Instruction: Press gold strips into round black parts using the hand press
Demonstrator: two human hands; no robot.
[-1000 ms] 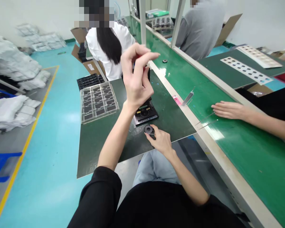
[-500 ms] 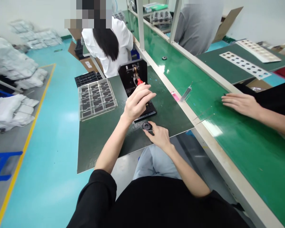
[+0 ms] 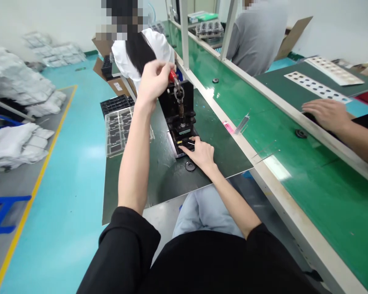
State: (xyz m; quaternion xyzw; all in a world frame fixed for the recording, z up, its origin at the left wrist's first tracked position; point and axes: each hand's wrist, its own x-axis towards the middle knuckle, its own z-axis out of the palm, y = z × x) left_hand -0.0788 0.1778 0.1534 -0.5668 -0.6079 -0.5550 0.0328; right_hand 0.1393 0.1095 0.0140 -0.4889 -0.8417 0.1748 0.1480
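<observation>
My left hand (image 3: 156,79) is wrapped round the red handle (image 3: 172,76) of a black toggle press (image 3: 178,106), which is swung up toward me. Low at the press base (image 3: 181,154), my right hand (image 3: 202,154) has thumb and fingers curled around something dark in the fixture; a thin pale sliver shows by the fingers. What it grips is too small to make out. A black round disc (image 3: 190,165) with a central hole lies flat on the dark green table (image 3: 165,179), just in front of the press and apart from both hands.
A clear compartment tray (image 3: 113,134) with dark flat parts sits left of the press. On the right runs a green conveyor (image 3: 263,122) carrying a black ring (image 3: 301,133), beside a co-worker's hand (image 3: 328,114). Thin sticks (image 3: 241,123) stand at its edge. Another person (image 3: 159,45) sits ahead.
My left hand has risen and pulled the red handle up. My right hand has left the round disc and moved forward to the press base. The co-worker's hand has moved away, beside a ring.
</observation>
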